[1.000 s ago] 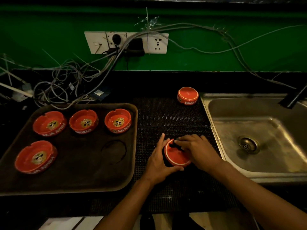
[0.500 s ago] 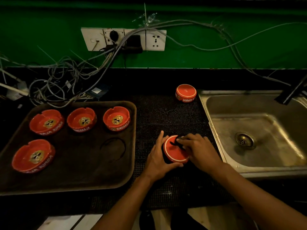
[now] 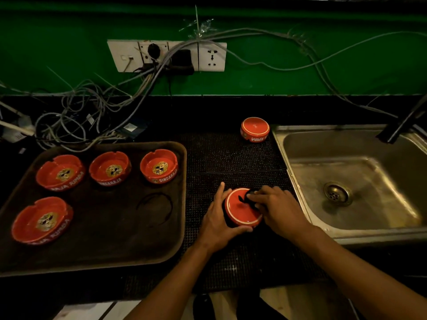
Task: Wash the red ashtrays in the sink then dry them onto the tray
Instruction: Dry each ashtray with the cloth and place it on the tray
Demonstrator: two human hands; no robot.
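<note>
A red ashtray (image 3: 240, 210) lies upside down on the black mat between the tray and the sink. My left hand (image 3: 217, 218) grips its left side, thumb curled under the near rim. My right hand (image 3: 277, 209) holds a dark cloth (image 3: 248, 198) against the ashtray's upturned base. A second upside-down red ashtray (image 3: 254, 129) stands at the back of the mat, by the sink's corner. Several red ashtrays sit upright on the brown tray (image 3: 115, 239), among them one at its right back (image 3: 159, 166) and one at its front left (image 3: 41, 220).
The steel sink (image 3: 360, 181) lies to the right, with a dark tap (image 3: 402, 125) over its back edge. A tangle of cables (image 3: 76, 121) lies behind the tray, under a wall socket strip (image 3: 166, 55). The black mat (image 3: 226, 153) covers the counter's middle.
My right hand has shifted the cloth slightly across the ashtray's base. The left hand keeps the same hold; the view has moved a little.
</note>
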